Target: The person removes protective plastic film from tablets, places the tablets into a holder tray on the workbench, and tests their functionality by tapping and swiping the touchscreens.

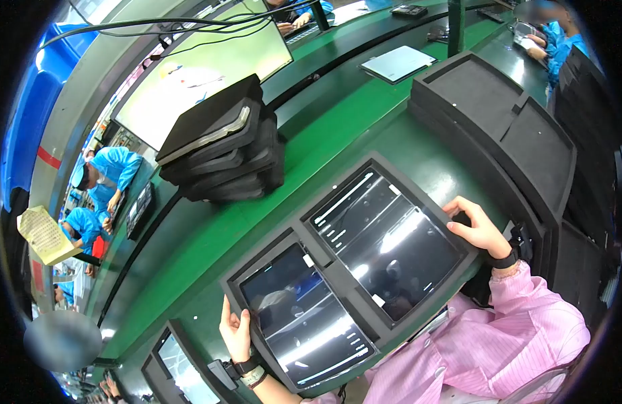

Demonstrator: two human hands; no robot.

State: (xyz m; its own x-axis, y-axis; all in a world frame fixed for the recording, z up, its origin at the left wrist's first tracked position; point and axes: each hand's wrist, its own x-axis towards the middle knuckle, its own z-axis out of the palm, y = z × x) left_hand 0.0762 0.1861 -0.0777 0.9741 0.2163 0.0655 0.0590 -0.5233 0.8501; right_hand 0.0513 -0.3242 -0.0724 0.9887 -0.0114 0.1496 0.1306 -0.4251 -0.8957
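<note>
Black tray (346, 287) between left hand (237, 334) and right hand (482, 232), grips unclear, screens (385, 246) partly glare-hidden.

The 1 camera sits on the wearer's head and looks forward and steeply down. Its wide, rounded lens bows the green tabletop (173, 279) into a curve and leaves black corners. The view is tilted, so the tabletop climbs from lower left to upper right. The black foam tray (360, 304) and the wearer's pink sleeve (526, 303) fill the near part; blue-clad co-workers (115, 168) appear small, farther off.
</note>
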